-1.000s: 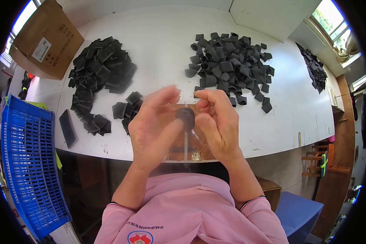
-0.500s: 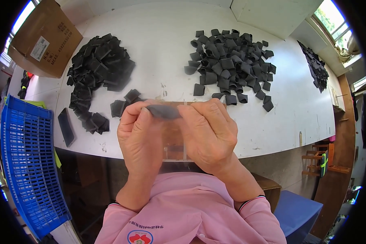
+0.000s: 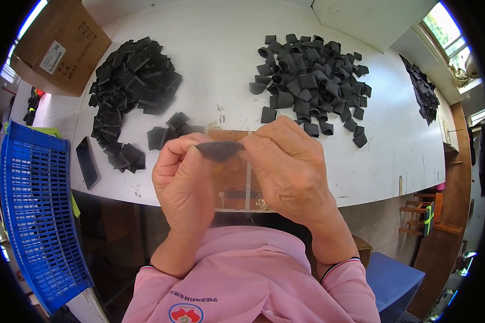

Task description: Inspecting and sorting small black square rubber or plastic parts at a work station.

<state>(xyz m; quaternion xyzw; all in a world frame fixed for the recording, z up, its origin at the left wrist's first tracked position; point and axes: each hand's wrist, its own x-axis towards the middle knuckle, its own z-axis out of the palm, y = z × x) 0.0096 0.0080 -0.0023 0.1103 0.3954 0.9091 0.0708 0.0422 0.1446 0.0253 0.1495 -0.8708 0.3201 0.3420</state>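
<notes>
Between my two hands a small dark grey fabric piece [image 3: 219, 151] is held up, slightly blurred. My left hand [image 3: 182, 175] pinches its left end between thumb and fingers. My right hand [image 3: 291, 168] has its fingers closed at the other end, and those fingertips are partly hidden. Below the piece, a brown board [image 3: 232, 185] lies at the table's near edge. A few flat black pieces [image 3: 159, 137] rest just beyond my left hand. Farther left is a large heap of flat black pieces [image 3: 137, 81]; beyond my right hand, a pile of looped, tube-like black pieces [image 3: 307, 81] spreads out.
A cardboard box [image 3: 64, 48] stands at the far left of the white table [image 3: 210, 70]. Below it are a dark phone [image 3: 86, 162] and a blue plastic basket [image 3: 40, 215]. More black pieces [image 3: 421, 89] lie far right. A blue stool [image 3: 393, 282] stands lower right.
My right hand has shifted slightly right and turned, with its knuckles higher. The fabric piece has tilted in my grip; both hands still hold it.
</notes>
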